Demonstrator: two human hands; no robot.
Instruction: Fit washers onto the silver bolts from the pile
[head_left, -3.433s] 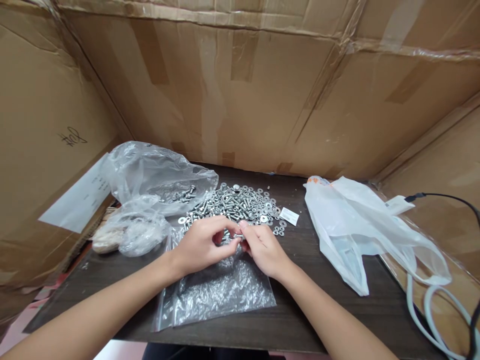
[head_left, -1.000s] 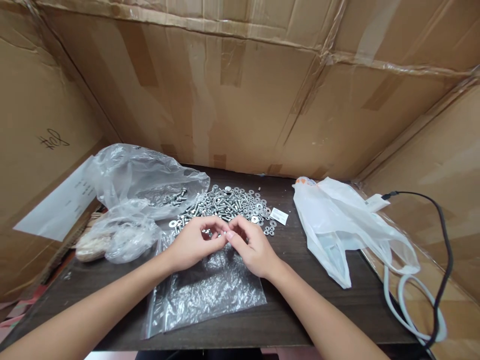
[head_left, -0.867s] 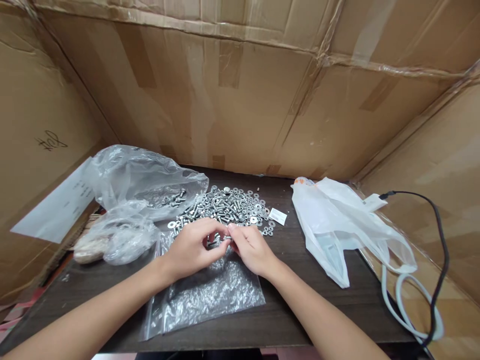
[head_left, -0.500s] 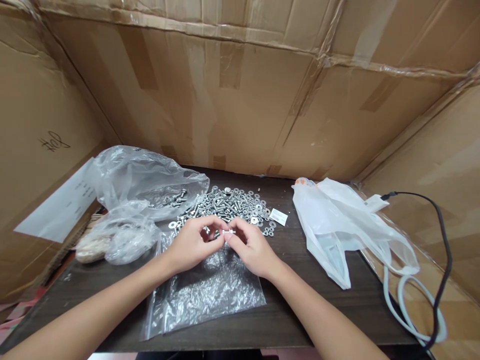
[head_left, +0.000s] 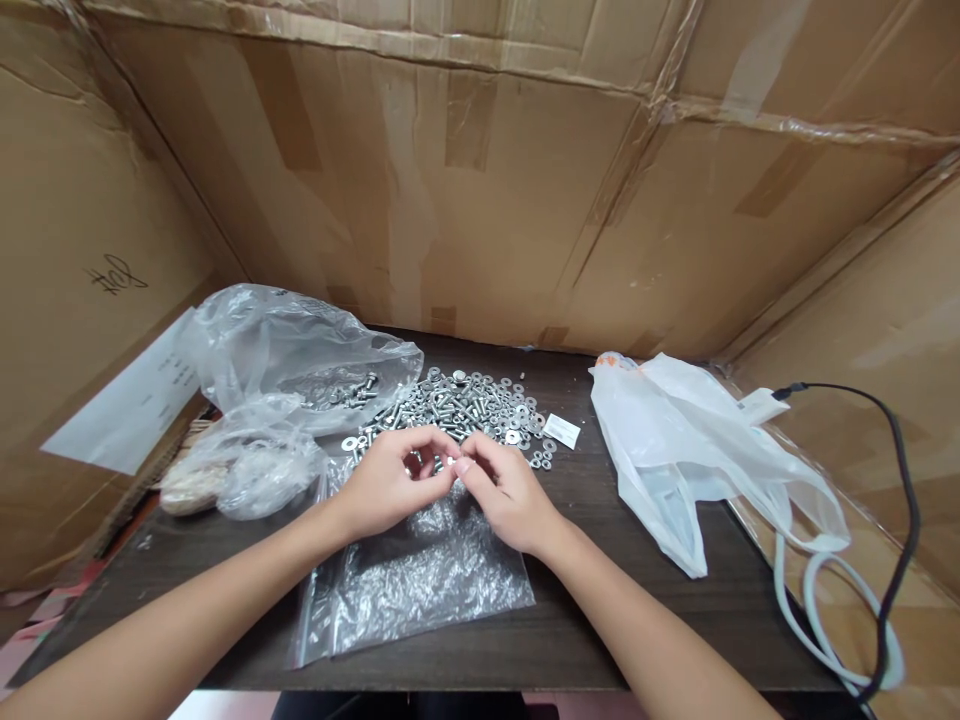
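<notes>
My left hand (head_left: 394, 480) and my right hand (head_left: 506, 492) meet fingertip to fingertip over the front of a heap of metal bolts and washers (head_left: 461, 405). Both are closed in a pinch around a small silver bolt (head_left: 452, 462), of which only a bright bit shows between the fingers. Anything threaded on it is covered by my fingertips. Beneath my hands lies a clear zip bag (head_left: 431, 590), flat on the dark table (head_left: 585, 610).
Left of the heap sits a large clear plastic bag (head_left: 300, 340) with bolts in it, behind a smaller crumpled bag (head_left: 262, 470). A white label (head_left: 561, 431) lies to the right, then a white plastic bag (head_left: 660, 450) and a black cable (head_left: 904, 480). Cardboard walls (head_left: 360, 190) enclose the table.
My right thumb and fingers have closed further over the bolt, so less of it shows. The whole view has shifted slightly; the bags and heap stay put.
</notes>
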